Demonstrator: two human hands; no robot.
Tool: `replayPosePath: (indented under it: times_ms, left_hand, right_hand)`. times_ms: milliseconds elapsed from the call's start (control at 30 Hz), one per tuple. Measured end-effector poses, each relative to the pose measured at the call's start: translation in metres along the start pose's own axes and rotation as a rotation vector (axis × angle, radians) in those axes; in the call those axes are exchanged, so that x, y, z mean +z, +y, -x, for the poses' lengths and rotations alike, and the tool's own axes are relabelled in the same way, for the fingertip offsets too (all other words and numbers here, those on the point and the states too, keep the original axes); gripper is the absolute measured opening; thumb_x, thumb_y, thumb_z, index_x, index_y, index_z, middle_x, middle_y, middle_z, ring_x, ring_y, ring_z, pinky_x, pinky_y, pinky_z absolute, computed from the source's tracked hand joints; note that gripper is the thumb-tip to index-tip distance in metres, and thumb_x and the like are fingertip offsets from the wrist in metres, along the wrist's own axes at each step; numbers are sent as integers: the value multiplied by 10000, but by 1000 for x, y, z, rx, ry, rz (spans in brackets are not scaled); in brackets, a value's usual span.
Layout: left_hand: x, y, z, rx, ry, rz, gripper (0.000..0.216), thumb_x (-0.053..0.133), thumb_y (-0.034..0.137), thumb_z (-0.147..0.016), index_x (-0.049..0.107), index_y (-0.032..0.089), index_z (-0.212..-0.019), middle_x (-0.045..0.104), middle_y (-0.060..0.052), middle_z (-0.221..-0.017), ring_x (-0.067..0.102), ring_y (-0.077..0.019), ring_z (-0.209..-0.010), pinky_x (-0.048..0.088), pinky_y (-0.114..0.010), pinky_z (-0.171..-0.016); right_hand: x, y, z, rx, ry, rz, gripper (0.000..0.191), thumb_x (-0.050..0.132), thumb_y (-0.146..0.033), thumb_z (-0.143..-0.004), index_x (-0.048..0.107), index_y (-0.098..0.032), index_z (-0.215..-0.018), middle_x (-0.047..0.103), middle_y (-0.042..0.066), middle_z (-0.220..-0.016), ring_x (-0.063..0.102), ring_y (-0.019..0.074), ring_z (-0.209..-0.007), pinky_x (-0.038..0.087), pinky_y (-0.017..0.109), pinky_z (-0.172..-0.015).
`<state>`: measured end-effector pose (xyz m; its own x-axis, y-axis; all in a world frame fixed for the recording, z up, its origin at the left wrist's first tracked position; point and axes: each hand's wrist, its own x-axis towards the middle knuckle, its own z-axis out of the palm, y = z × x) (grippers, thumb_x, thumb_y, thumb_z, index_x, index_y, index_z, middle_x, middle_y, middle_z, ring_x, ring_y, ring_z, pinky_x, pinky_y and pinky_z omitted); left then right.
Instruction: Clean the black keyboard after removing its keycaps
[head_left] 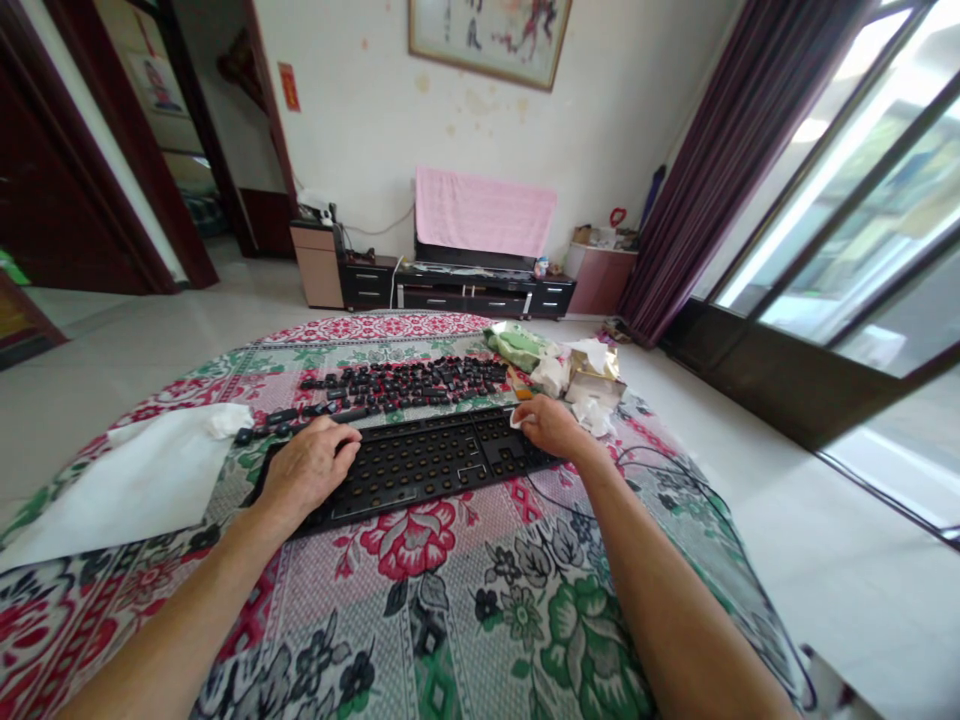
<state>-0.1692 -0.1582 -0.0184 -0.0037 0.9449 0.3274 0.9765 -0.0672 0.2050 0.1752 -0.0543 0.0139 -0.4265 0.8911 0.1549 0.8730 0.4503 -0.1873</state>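
A black keyboard base [420,465] with its keycaps removed lies on a floral tablecloth [465,590]. My left hand [307,470] rests on the base's left end, fingers curled down against it. At the base's far right corner, my right hand [551,425] pinches a small white wipe [516,417] pressed to the base. Behind the base, several loose black keycaps [405,385] lie in rows.
A white sheet of paper towel [142,480] lies at the left. Crumpled tissues, a green packet and a cardboard box [577,370] sit at the back right. A black cable [660,470] trails right of the keyboard. A TV cabinet with a pink cloth [484,215] stands by the far wall.
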Motion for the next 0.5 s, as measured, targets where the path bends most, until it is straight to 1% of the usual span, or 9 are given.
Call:
replayPosePath:
  times_ms: [133, 233, 333, 500]
  left_hand:
    - [-2, 3, 1, -18, 3, -1, 298, 404, 350, -820, 665, 225, -893, 601, -44, -905, 578, -168, -841, 441, -260, -771]
    - [-4, 6, 2, -29, 1, -15, 286, 414, 358, -817, 659, 229, -888, 592, -40, -888, 572, -167, -841, 439, -256, -765]
    - [-5, 9, 3, -39, -2, -17, 287, 422, 386, -819, 652, 227, -884, 584, -42, -882, 570, -171, -848, 440, -260, -770]
    - [-3, 10, 3, -59, 4, -33, 270, 443, 411, -816, 637, 242, -897, 571, -32, -879, 570, -168, -858, 442, -251, -771]
  right_hand:
    - [-2, -2, -4, -24, -68, 3, 301, 505, -95, -695, 712, -186, -894, 672, 64, -848, 598, 187, -796, 426, 237, -739]
    - [-6, 2, -7, -96, -110, -14, 308, 509, -74, -685, 709, -184, -891, 671, 60, -867, 593, 187, -824, 423, 232, -754]
    - [-9, 5, -9, -181, -118, 6, 302, 493, -59, -702, 698, -174, -892, 649, 73, -915, 584, 189, -865, 414, 242, -792]
    - [-8, 12, -10, -306, -115, 39, 304, 447, -31, -727, 670, -164, -883, 590, 75, -903, 561, 175, -858, 406, 261, -805]
